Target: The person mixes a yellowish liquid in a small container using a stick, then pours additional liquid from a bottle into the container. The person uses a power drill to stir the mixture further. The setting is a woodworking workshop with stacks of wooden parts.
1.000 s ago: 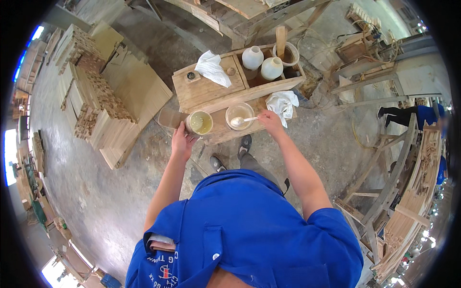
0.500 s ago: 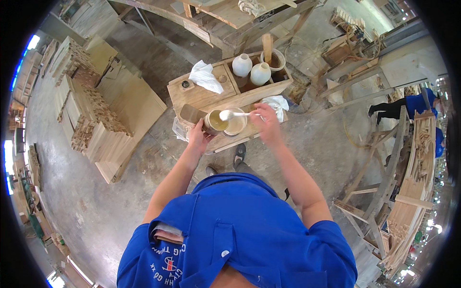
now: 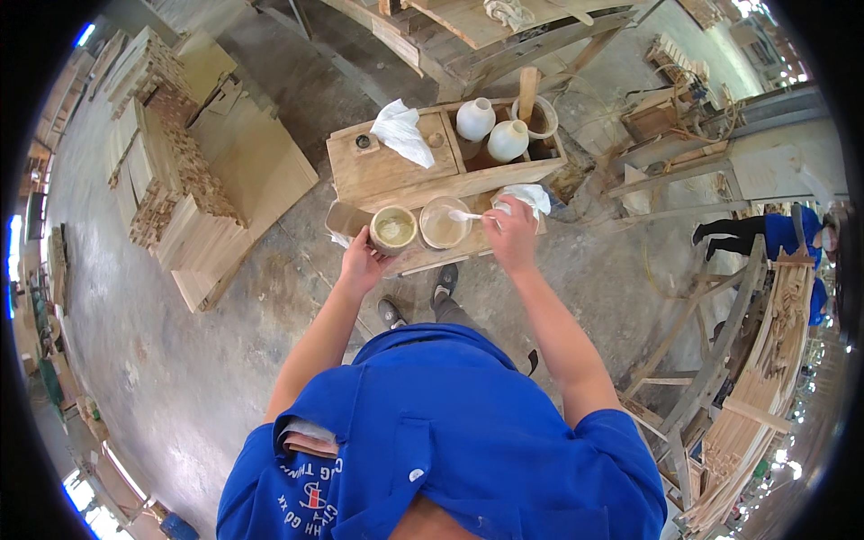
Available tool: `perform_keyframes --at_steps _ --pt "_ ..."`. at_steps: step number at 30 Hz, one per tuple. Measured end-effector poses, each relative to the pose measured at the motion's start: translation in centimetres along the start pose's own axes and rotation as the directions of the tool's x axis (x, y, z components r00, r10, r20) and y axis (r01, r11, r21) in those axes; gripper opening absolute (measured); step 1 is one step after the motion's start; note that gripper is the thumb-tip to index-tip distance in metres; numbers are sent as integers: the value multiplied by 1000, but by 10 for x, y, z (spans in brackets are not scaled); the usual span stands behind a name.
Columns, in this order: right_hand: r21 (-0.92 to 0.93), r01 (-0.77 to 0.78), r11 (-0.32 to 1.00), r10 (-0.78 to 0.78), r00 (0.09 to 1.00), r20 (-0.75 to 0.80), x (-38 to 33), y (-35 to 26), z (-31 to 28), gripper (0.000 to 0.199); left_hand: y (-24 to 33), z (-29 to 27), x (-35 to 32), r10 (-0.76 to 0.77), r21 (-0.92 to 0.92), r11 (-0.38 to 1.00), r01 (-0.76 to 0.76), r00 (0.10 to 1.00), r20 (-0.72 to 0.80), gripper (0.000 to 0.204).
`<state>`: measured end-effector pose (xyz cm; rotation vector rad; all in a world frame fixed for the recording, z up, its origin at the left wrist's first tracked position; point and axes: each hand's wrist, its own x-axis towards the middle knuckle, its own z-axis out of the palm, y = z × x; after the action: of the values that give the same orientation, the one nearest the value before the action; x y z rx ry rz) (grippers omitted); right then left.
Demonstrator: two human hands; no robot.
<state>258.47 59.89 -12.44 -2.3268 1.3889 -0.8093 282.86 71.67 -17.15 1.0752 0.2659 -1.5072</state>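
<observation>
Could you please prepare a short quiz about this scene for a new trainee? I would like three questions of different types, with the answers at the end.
1. Multiple choice: What does the right hand hold?
A) a hammer
B) a white spoon
C) a pair of scissors

2. True or false: Both white bottles stand in the open compartment of the wooden box.

3. Fill in the blank: The open cylindrical container is held in the person's ____ hand.

Key: 1. B. 2. True. 3. left, as the left hand grips it from the side.
</observation>
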Motion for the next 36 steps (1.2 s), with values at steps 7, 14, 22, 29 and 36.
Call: perform_keyframes --at_steps 7,14,22,29,36 --pt "-258 116 959 -30 949 313 -8 13 60 12 2 -47 -30 17 -139 990 -37 989 -146 42" --pt "101 -290 952 252 924 287 -9 30 66 20 -2 -51 -37 55 -87 994 -69 987 -148 42" --pt "302 -285 910 255 958 134 -17 55 42 28 -1 -17 -9 81 42 996 -79 996 -26 35" --pt "412 -465 783 427 885 188 -19 60 31 28 -7 8 -4 138 138 982 -131 990 -36 34" --pt "621 -598 507 549 779 302 -37 59 32 25 -1 3 5 29 181 983 -24 999 -27 36"
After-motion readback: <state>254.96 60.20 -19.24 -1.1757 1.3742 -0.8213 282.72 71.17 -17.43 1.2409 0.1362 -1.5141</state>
